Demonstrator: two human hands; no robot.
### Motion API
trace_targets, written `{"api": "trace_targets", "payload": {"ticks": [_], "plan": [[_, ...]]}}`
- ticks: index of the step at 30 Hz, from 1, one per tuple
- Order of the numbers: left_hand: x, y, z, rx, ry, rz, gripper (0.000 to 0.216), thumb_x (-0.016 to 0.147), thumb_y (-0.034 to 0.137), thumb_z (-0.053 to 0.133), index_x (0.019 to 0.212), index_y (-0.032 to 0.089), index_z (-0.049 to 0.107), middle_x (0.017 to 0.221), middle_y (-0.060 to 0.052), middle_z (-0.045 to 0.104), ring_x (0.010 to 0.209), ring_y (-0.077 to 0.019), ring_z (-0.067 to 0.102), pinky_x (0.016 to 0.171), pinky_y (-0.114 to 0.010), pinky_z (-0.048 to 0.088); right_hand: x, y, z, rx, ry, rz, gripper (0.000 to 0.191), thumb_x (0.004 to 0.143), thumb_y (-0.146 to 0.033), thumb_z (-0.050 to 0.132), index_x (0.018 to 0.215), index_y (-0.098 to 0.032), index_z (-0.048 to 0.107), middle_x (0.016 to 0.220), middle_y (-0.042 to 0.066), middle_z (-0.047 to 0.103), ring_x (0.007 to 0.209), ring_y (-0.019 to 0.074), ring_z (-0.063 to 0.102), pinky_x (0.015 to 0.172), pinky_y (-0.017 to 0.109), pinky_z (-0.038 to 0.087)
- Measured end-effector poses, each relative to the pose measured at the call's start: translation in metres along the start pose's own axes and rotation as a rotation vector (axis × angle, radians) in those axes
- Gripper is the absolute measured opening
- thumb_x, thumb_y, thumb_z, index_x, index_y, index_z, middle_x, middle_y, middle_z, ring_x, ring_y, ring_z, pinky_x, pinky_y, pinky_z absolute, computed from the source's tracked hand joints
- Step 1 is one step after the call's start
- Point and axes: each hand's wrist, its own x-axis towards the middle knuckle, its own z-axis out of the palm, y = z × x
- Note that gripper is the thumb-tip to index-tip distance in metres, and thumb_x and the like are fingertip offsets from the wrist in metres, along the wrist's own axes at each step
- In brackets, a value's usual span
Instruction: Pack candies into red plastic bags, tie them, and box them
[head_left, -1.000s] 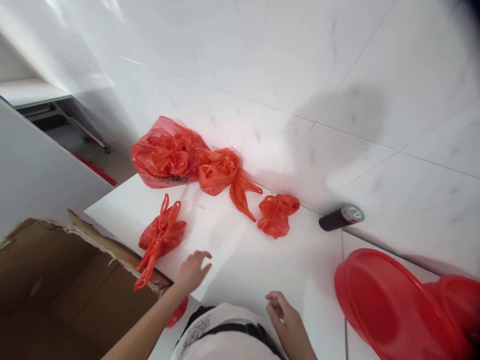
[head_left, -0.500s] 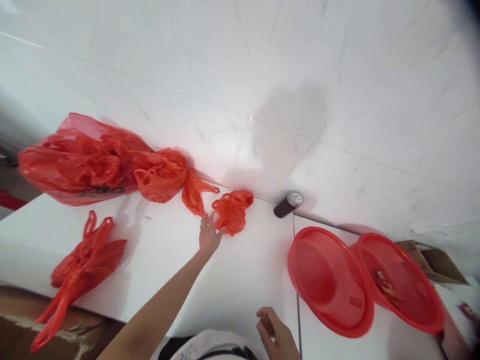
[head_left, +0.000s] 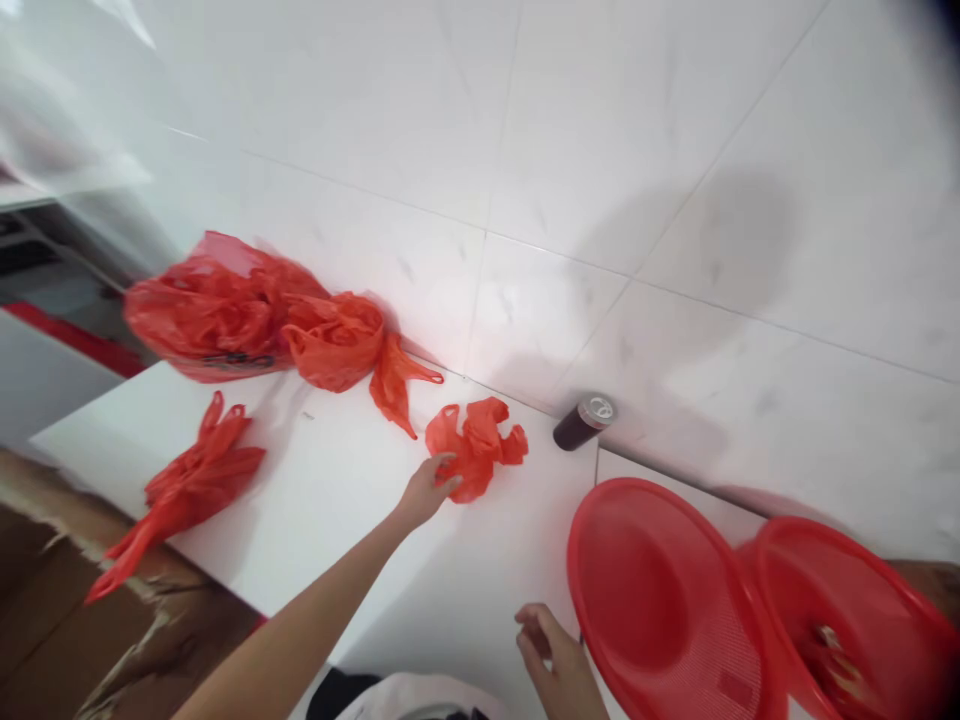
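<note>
My left hand [head_left: 429, 490] reaches to a crumpled red plastic bag [head_left: 480, 445] on the white tabletop [head_left: 330, 480], thumb and fingers closed on its near left edge. The bag is partly spread, with loose ends at its far and right sides. Close to the table's near edge, my right hand [head_left: 556, 655] hovers with fingers loosely curled and the thumb apart; nothing shows in it. Just beyond the bag, to the left, lies a small twisted red bag [head_left: 394, 385]. A dark drink can [head_left: 581, 425] stands to its right, by the wall.
A rounded red bag [head_left: 337, 345] and a large bulging one [head_left: 210, 310] sit against the wall [head_left: 420, 200] at left. A knotted red bag [head_left: 199, 480] hangs over the front edge. Two red plastic baskets [head_left: 577, 570] stand at right, one with small items inside.
My left hand has closed on the crumpled bag, which has shifted slightly nearer and spread out. My right hand stays about where it was. The whole view has turned a little.
</note>
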Motion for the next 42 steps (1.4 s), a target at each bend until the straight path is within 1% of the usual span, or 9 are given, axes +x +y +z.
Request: {"api": "trace_targets", "payload": {"ticks": [5, 10, 15, 19, 26, 30, 33, 37, 42], "plan": [[-0.04, -0.028, -0.025, -0.039, 0.088, -0.178, 0.043, 0.082, 0.046, 0.053, 0.117, 0.022, 0.057, 0.112, -0.009, 0.064, 0.09, -0.0198, 0.065, 0.079, -0.033, 0.052, 0.032, -0.026, -0.013, -0.047, -0.133, -0.075, 0.021, 0.089, -0.041, 0.049, 0.099, -0.025, 0.059, 0.089, 0.002, 0.066, 0.081, 0.0166, 0.063, 0.078, 0.027, 0.049], [-0.042, -0.044, -0.049, -0.045, 0.1, -0.288, 0.044, 0.082, 0.048, 0.05, 0.119, 0.023, 0.054, 0.115, -0.009, 0.061, 0.092, -0.0197, 0.063, 0.077, -0.032, 0.05, 0.068, -0.021, 0.013, -0.034, 0.01, -0.136, 0.032, 0.089, -0.038, 0.049, 0.116, -0.024, 0.056, 0.116, 0.008, 0.062, 0.103, 0.021, 0.061, 0.084, 0.033, 0.051], [-0.052, -0.053, -0.037, -0.06, -0.046, -0.307, 0.047, 0.078, 0.046, 0.053, 0.118, 0.022, 0.055, 0.113, -0.009, 0.06, 0.086, -0.0183, 0.061, 0.076, -0.031, 0.048, 0.121, -0.006, 0.054, -0.266, 0.3, -0.08, 0.051, 0.084, -0.034, 0.053, 0.133, -0.019, 0.051, 0.146, 0.015, 0.039, 0.134, 0.0326, 0.036, 0.103, 0.051, 0.037], [-0.079, -0.063, -0.022, -0.077, -0.202, -0.304, 0.047, 0.073, 0.047, 0.057, 0.112, 0.021, 0.059, 0.108, -0.008, 0.061, 0.081, -0.0171, 0.06, 0.076, -0.029, 0.047, 0.144, -0.004, 0.071, -0.303, 0.236, 0.063, 0.041, 0.079, -0.024, 0.054, 0.117, -0.012, 0.064, 0.128, 0.019, 0.058, 0.122, 0.0329, 0.051, 0.101, 0.046, 0.04], [-0.115, -0.064, -0.048, -0.178, -0.354, -0.339, 0.057, 0.075, 0.06, 0.054, 0.115, 0.02, 0.057, 0.113, -0.011, 0.061, 0.087, -0.0205, 0.062, 0.082, -0.033, 0.047, 0.085, -0.066, 0.064, -0.069, 0.365, -0.074, 0.028, 0.089, -0.032, 0.045, 0.107, -0.019, 0.063, 0.112, 0.008, 0.066, 0.107, 0.0205, 0.059, 0.096, 0.032, 0.043], [-0.117, -0.032, -0.074, -0.601, -0.486, -0.542, 0.061, 0.082, 0.068, 0.045, 0.126, 0.025, 0.054, 0.121, -0.01, 0.063, 0.1, -0.0243, 0.063, 0.083, -0.038, 0.05, 0.028, -0.119, 0.084, 0.122, 0.095, -0.202, 0.017, 0.083, -0.015, 0.049, 0.088, -0.022, 0.064, 0.091, 0.002, 0.067, 0.089, 0.0158, 0.062, 0.084, 0.027, 0.046], [-0.116, -0.012, -0.08, -0.868, -0.553, -0.527, 0.05, 0.082, 0.057, 0.058, 0.111, 0.017, 0.064, 0.102, -0.012, 0.071, 0.087, -0.0232, 0.067, 0.078, -0.036, 0.052, 0.003, -0.137, 0.103, 0.236, -0.082, -0.217, 0.023, 0.079, -0.009, 0.05, 0.09, -0.022, 0.065, 0.092, 0.0, 0.067, 0.089, 0.0149, 0.062, 0.086, 0.026, 0.046], [-0.109, -0.007, -0.078, -1.018, -0.314, -0.54, 0.026, 0.077, 0.035, 0.073, 0.088, 0.012, 0.068, 0.082, -0.008, 0.072, 0.071, -0.0158, 0.066, 0.068, -0.026, 0.053, -0.003, -0.135, 0.101, 0.46, 0.154, -0.084, 0.01, 0.085, -0.024, 0.054, 0.092, -0.022, 0.062, 0.089, 0.001, 0.064, 0.083, 0.0152, 0.061, 0.079, 0.028, 0.049], [-0.098, -0.002, -0.075, -1.151, -0.022, -0.577, 0.015, 0.089, 0.028, 0.059, 0.09, 0.016, 0.067, 0.084, -0.005, 0.071, 0.074, -0.0142, 0.067, 0.074, -0.029, 0.057, -0.006, -0.136, 0.073, 0.69, 0.371, 0.052, 0.019, 0.082, -0.038, 0.063, 0.086, -0.023, 0.052, 0.072, -0.004, 0.056, 0.063, 0.011, 0.058, 0.06, 0.023, 0.049]]}}
